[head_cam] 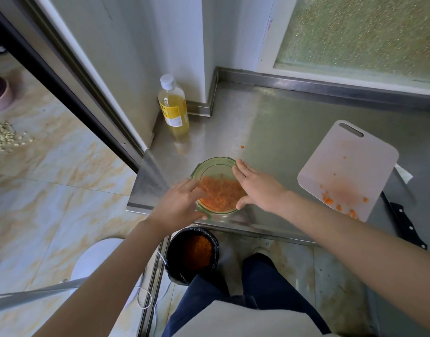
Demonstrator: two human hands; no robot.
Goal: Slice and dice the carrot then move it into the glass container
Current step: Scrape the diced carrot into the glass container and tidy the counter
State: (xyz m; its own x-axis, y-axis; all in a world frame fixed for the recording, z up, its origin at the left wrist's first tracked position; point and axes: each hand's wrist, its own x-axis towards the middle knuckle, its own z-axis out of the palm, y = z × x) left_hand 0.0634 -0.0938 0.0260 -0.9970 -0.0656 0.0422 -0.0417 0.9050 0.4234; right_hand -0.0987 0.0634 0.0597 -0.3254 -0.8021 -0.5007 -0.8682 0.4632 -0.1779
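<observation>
— Whereabouts of the diced carrot (221, 193)?
— Heaped in the glass container (215, 161), mostly toward the near side, far part of the bottom bare. Container standing near the front left corner of the steel counter (282, 122).
— And the hands?
— One on each side. Right hand (256, 188) flat against the right rim, fingers straight, thumb at the near wall. Left hand (180, 203) blurred over the left rim, thumb low at the near edge; gripping or merely touching, impossible to tell. Probably bracketing the container to steady or shift it.
— Anything left to move?
— A few orange bits (328, 199) on the near end of the cutting board (350, 161), well to the right. One stray piece (242, 146) on the counter beyond the container. Nearly finished, by the look.
— Blade?
— Knife (403, 222) lying right of the board, black handle toward the counter edge, clear of both hands.
— Other vessels?
— Capped bottle (173, 105) of yellow liquid in the back corner. Down on the floor, a black-lined bin (171, 259) holding orange scraps.
</observation>
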